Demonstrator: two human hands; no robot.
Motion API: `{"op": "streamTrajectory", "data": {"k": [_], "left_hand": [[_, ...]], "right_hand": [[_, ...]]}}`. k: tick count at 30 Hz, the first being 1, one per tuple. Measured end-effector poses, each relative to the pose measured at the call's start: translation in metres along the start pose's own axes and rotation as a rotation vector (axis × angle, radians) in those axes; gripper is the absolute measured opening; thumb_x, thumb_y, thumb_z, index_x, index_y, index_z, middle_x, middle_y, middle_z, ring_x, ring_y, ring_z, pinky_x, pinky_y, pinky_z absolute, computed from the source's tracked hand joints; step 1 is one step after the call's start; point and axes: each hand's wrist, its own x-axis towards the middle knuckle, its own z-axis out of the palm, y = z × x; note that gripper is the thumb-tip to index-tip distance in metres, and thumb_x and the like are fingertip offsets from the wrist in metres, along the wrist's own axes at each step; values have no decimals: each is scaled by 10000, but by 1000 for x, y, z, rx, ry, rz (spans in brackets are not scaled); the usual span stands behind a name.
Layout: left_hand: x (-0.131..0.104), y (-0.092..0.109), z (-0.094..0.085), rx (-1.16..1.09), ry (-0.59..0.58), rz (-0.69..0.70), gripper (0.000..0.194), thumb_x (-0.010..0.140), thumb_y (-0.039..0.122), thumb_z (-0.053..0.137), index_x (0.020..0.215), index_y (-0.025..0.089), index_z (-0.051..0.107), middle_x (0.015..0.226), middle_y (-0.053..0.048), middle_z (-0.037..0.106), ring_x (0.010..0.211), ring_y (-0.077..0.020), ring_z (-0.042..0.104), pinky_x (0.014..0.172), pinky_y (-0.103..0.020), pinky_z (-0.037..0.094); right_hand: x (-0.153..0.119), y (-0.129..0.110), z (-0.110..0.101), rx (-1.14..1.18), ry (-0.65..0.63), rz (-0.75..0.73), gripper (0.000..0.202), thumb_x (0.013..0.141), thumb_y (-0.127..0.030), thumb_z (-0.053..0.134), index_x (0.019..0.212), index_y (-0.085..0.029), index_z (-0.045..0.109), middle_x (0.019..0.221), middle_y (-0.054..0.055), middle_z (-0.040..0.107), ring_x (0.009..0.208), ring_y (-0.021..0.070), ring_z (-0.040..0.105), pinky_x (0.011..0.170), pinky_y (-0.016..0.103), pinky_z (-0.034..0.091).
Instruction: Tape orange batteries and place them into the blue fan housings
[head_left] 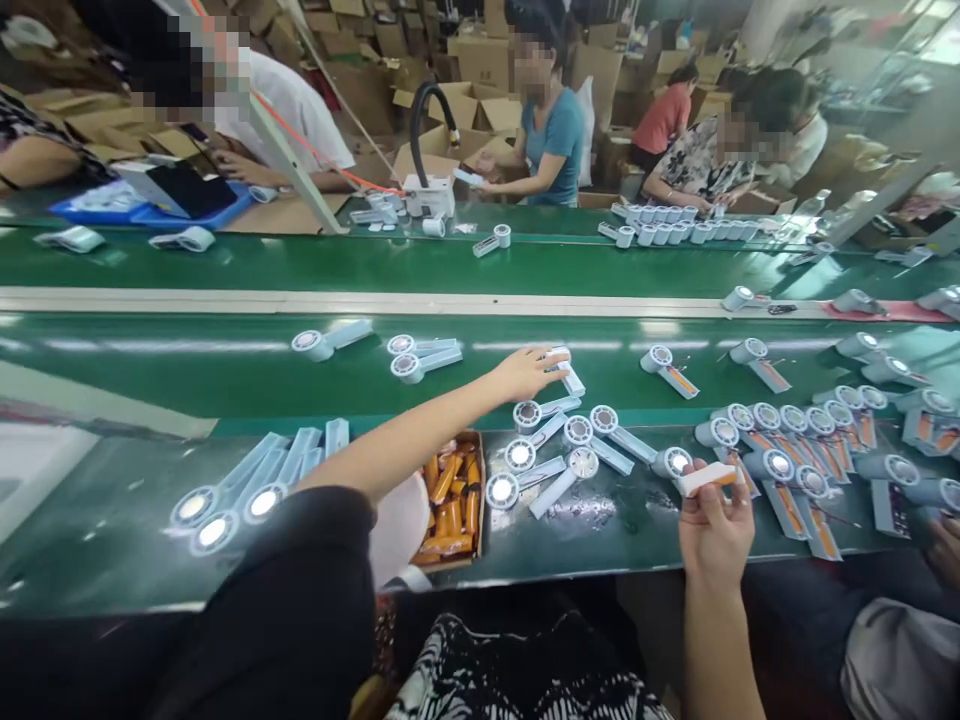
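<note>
Pinching a white-and-orange piece (pixel 709 478), the right hand (pixel 716 525) holds it right of the carton (pixel 481 500), seemingly for steadiness, while the left hand (pixel 523 376) spreads over a fan (pixel 574 382) beyond the carton, contact unclear.

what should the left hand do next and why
Perhaps draw the pale-blue plastic handheld fan toward the dark green bench: the left hand is right at it, over the smooth green belt, while the right hand is occupied, pinching a narrow white-and-orange piece.
</note>
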Motion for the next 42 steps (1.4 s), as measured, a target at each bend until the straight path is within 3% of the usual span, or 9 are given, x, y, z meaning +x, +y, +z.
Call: {"op": "streamTrajectory", "data": {"k": [4, 8, 11, 15, 18, 23, 28, 32, 42], "left_hand": [[77, -21, 18, 9, -43, 29, 531, 920, 285, 662, 1445, 297, 581, 1653, -78, 447, 1445, -280, 457, 1137, -368, 406], [90, -30, 30, 11, -20, 15, 488, 963, 282, 562, 1451, 279, 552, 1542, -103, 535, 1301, -257, 573, 1013, -334, 485], [85, -42, 32, 3, -41, -25, 476, 917, 315, 623, 1389, 258, 590, 1443, -104, 598, 1158, -260, 647, 924, -335, 514], [69, -60, 34, 0, -129, -81, 309, 844, 332, 730, 1129, 214, 719, 1207, -111, 695, 1006, -272, 687, 851, -345, 517], [55, -63, 38, -12, -148, -83, 257, 893, 303, 696, 1144, 250, 722, 1159, -94, 708, 1040, -261, 679, 867, -337, 504], [47, -44, 51, -33, -145, -95, 199, 947, 266, 658, 1127, 236, 736, 1290, -129, 668, 1205, -302, 608, 936, -406, 517], [72, -23, 57, -53, -197, -219, 314, 986, 375, 684, 1225, 172, 672, 1290, -100, 654, 1208, -276, 617, 1019, -512, 542], [84, -12, 55, -66, -188, -295, 354, 990, 386, 692, 1273, 176, 657, 1332, -109, 653, 1243, -288, 621, 1052, -547, 537], [89, -7, 36, -153, -214, -313, 363, 993, 382, 693, 1285, 170, 655, 1336, -112, 655, 1218, -275, 643, 1034, -522, 562]], "right_hand": [[-1, -14, -26, -8, 112, -75, 506, 672, -262, 953, 1126, -265, 729, 1013, 70, 813, 902, 243, 813, 765, 325, 684], [1, -16, -52, -57, 194, -68, 508, 676, -259, 945, 1139, -277, 736, 970, 56, 815, 889, 258, 816, 782, 367, 695], [9, -12, -48, -84, 176, -20, 540, 658, -285, 961, 1146, -259, 730, 977, 74, 817, 882, 270, 816, 815, 401, 692], [27, -6, -3, -102, -22, 56, 597, 650, -312, 979, 1179, -238, 713, 1008, 107, 823, 897, 304, 816, 821, 466, 687], [41, 0, 48, -125, -263, 116, 613, 665, -292, 979, 1210, -234, 704, 1040, 118, 827, 938, 309, 812, 807, 456, 690], [68, 22, 130, -226, -631, 113, 599, 721, -362, 930, 1252, -218, 695, 1099, 99, 825, 1003, 289, 802, 916, 487, 666], [108, 62, 186, -567, -887, -106, 466, 852, -367, 756, 1280, -206, 668, 1111, 69, 822, 1030, 232, 791, 977, 441, 630], [132, 83, 204, -855, -989, -248, 372, 869, -248, 689, 1237, -206, 652, 1021, 50, 825, 925, 207, 794, 900, 360, 621], [153, 82, 192, -1399, -1173, -465, 92, 937, -223, 633, 1022, -224, 668, 952, 87, 800, 887, 264, 747, 761, 294, 488]]}}
